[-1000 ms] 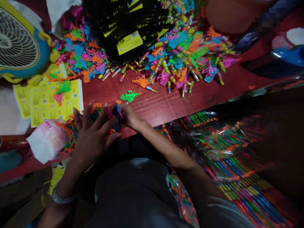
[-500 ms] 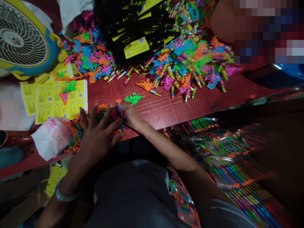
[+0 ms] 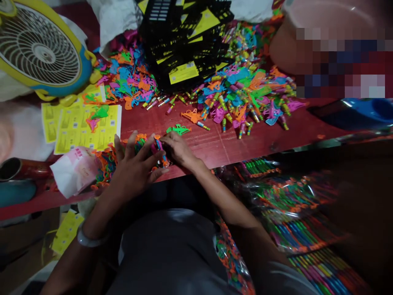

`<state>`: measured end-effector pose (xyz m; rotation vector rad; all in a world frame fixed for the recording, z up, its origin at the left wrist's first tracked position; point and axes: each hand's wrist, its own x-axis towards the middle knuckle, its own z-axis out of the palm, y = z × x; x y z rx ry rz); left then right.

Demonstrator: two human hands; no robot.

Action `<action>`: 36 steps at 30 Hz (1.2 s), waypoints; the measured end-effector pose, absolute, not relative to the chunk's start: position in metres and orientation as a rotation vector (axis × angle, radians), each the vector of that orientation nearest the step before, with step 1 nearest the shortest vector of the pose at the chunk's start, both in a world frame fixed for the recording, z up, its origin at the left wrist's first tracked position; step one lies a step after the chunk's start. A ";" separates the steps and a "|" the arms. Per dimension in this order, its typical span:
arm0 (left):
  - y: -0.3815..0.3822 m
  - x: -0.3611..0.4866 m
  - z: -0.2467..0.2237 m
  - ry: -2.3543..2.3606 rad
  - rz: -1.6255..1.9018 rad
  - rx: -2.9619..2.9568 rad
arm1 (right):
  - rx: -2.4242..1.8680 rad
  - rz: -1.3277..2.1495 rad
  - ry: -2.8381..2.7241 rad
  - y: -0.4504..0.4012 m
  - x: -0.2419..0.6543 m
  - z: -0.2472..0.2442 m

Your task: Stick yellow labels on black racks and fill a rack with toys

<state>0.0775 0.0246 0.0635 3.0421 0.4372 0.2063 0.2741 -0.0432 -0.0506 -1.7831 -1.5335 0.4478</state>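
My left hand (image 3: 135, 168) lies with its fingers spread over a row of small plastic toy pieces (image 3: 106, 164) with orange round ends, along the table's front edge. At the right end of that row stands a pink and blue plastic piece (image 3: 159, 149), beside the left fingertips. My right hand (image 3: 181, 149) is against this end, its fingers bent and close together; what they grip, if anything, is hidden. Just beyond the right hand a green plastic toy piece (image 3: 178, 130) lies flat. An orange toy piece (image 3: 193, 116) rests farther back.
Heaps of coloured plastic pieces (image 3: 132, 78) and small striped tubes (image 3: 242, 94) flank a pile of black plastic parts (image 3: 184, 45). A fan (image 3: 46, 53), yellow label sheets (image 3: 89, 127) and a pink-white packet (image 3: 75, 170) are left. Bagged toys (image 3: 285, 192) lie below the table, right.
The camera view has shifted slightly. My right hand has eased a little away from the pink and blue piece, showing more of it. My left hand stays spread over the row.
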 end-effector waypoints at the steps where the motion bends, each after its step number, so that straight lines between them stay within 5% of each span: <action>1: 0.024 0.077 0.065 0.442 0.189 3.042 | -1.882 0.389 -1.466 -0.052 0.279 -0.052; 17: 0.026 0.078 0.069 0.453 0.145 3.034 | -2.368 0.380 -1.162 -0.120 0.317 -0.035; 28: 0.025 0.079 0.070 0.466 0.134 3.007 | -1.629 0.778 -0.983 -0.115 0.262 -0.049; 36: 0.025 0.079 0.070 0.433 0.163 3.029 | -1.647 0.821 -0.967 -0.103 0.227 -0.049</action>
